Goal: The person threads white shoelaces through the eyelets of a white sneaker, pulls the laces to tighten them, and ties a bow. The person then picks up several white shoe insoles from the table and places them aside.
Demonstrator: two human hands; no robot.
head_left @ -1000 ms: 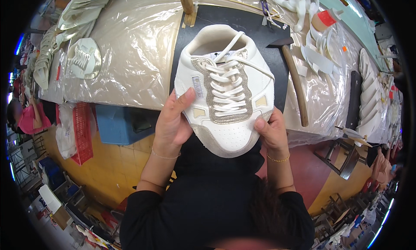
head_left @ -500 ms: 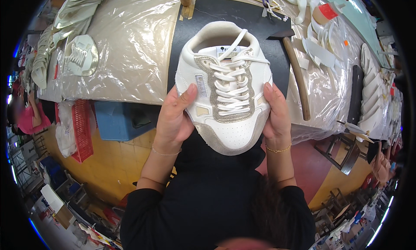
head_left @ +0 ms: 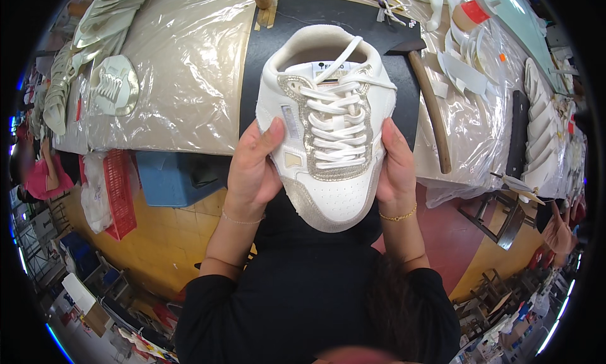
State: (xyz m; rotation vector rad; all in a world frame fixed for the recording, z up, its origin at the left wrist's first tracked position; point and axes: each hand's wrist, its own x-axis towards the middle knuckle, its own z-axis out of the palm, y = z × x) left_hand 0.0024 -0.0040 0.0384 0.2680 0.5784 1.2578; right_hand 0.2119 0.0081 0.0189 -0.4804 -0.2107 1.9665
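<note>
Between my two hands is a white sneaker upper (head_left: 344,197) with glittery beige trim and white laces, its toe pointing toward me. My left hand (head_left: 254,165) grips its left side, thumb on the outer face. On the opposite side my right hand (head_left: 398,168) holds the edge, thumb up along the side and fingers mostly hidden beneath. One lace end loops loosely across the collar. Behind the upper lies a black mat (head_left: 303,14) on the table. A hammer (head_left: 430,108) with a wooden handle rests at the mat's right edge.
Another laced upper (head_left: 115,85) lies on the plastic-covered table (head_left: 183,61), near stacked white pieces (head_left: 104,23). More uppers (head_left: 544,134) are lined up at far right. Below the table edge stand a blue bin (head_left: 170,178) and a red crate (head_left: 118,193). A person in pink (head_left: 47,175) is at far left.
The upper has turned slightly in my hands, showing more of its right side. My right hand has shifted a little left. Both hands keep their hold.
</note>
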